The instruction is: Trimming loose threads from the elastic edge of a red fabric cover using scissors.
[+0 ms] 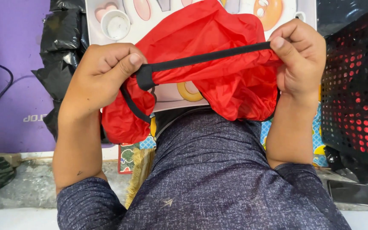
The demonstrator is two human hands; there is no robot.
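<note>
I had both hands up in front of my chest with a red cloth [224,64] bunched between them. My left hand [105,70] was curled shut, thumb pressed down on the black strap [209,57] right beside its small loop. My right hand [299,59] was closed too, pinching the other end of that strap between thumb and fingers, so the strap ran taut and slightly tilted across the cloth. The cloth hung down from the strap in crumpled folds over my grey shirt [209,170]. A black perforated basket [356,85] stood just to my right, a white cup [116,24] sat beyond my left hand, and a purple mat [9,64] lay further left.
</note>
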